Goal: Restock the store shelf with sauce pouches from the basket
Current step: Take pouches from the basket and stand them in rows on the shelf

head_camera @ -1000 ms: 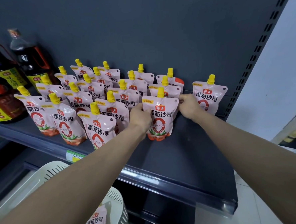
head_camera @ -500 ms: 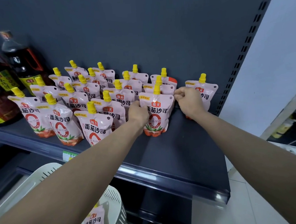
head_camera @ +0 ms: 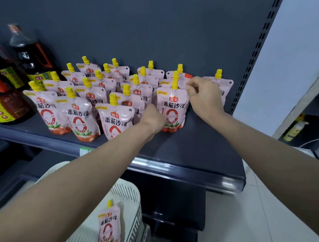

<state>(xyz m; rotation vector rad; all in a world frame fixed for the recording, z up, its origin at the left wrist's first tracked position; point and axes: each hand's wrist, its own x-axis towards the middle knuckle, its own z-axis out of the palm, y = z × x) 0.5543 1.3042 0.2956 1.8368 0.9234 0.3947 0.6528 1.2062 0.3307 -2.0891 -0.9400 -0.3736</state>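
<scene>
- On the dark shelf (head_camera: 203,148), towards its right end, both hands are working one upright sauce pouch (head_camera: 173,108) with a yellow cap.
- Left hand (head_camera: 153,119) is curled against the pouch's left edge, fingers tucked behind it and hidden; the grip looks closed on that edge, though the fingertips can't be seen.
- Right hand (head_camera: 204,97) sits at the pouch's upper right corner, thumb and forefinger pinched narrow on the corner of the film.
- That pouch stands at the front of its column, base flat on the shelf, well back from the front edge.
- Behind and to the left, the other pouches (head_camera: 83,114) stand in rows, running back to the shelf's rear panel.
- One lone pouch (head_camera: 225,85) stands just beyond the right hand, nearest the right end, partly hidden by it.
- At the left end of the shelf, dark sauce bottles (head_camera: 5,89) with red handles.
- Down below the front edge, the white basket (head_camera: 125,194) holds one more pouch (head_camera: 107,228), leaning against its wall.
</scene>
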